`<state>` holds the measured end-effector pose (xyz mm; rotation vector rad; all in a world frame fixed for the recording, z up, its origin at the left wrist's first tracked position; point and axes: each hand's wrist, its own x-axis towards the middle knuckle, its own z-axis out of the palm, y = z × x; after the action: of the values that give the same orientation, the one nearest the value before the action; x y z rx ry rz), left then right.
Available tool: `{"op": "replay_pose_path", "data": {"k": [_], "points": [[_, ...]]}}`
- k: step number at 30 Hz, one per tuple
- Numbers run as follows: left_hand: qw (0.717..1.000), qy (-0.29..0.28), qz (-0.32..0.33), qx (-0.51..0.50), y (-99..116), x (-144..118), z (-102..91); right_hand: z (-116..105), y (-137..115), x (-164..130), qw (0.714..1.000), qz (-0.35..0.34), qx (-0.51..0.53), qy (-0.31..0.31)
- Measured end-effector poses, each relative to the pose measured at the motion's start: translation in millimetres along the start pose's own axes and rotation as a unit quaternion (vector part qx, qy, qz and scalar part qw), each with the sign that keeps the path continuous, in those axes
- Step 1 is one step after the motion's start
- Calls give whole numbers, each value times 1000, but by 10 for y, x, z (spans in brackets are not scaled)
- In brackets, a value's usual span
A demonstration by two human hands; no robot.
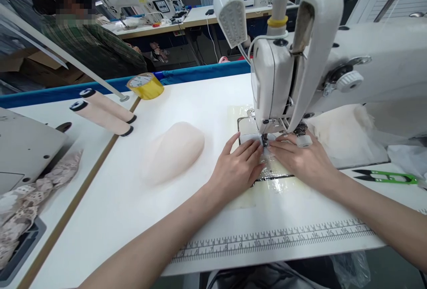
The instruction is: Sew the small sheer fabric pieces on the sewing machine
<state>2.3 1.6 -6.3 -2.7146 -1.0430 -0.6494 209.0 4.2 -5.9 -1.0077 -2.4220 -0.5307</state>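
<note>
I am pressing my left hand (237, 169) flat on the small white fabric piece (251, 139) lying under the needle of the sewing machine (276, 84), fingers stretched together toward the presser foot, thumb splayed out away from the machine. My right hand (302, 158) is resting on the other side of the needle, fingers laid flat and pointing in toward the same piece, so both sets of fingertips are nearly meeting just in front of the foot. Neither hand is pinching anything that I can make out; both are holding the fabric down on the glossy plate at the machine's base.

To the left of the machine, a pale pink moulded cup (173, 151) is lying on the white table (133, 209), well apart from my left hand. Farther left of the machine, near the table's far edge, a roll of yellow tape (145, 85) is sitting, and two pale thread cones (103, 112) are lying on their sides beyond it. To the right of the machine's base, green thread snips (387, 176) are lying on the table. A printed ruler strip (276, 238) is running along the table's near edge, in front of the machine. A person in a dark striped top (93, 44) is sitting behind the table, far left of the machine.
</note>
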Motion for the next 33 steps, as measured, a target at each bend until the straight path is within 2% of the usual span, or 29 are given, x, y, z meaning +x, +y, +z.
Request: {"op": "replay_pose_path", "data": {"k": [5,11,16,22,27,33], "points": [[998,-3,-27,54,20,-29,-60,-22,-16,5,1000,12,6,-14],[997,61,25,30,17,-36,-170,-114,-85,-8,998,12,53,-10],[999,9,17,-29,-58,22,-158,-141,-147,-19,994,-4,104,-19],[998,-10,9,-68,-73,19,-150,-168,-155,-19,998,4,69,4],[994,-56,-2,-95,-77,35,-119,-192,-175,-20,994,34,83,-55],[996,-57,22,-63,-23,18,-80,-133,-102,-30,994,59,33,-91]]}}
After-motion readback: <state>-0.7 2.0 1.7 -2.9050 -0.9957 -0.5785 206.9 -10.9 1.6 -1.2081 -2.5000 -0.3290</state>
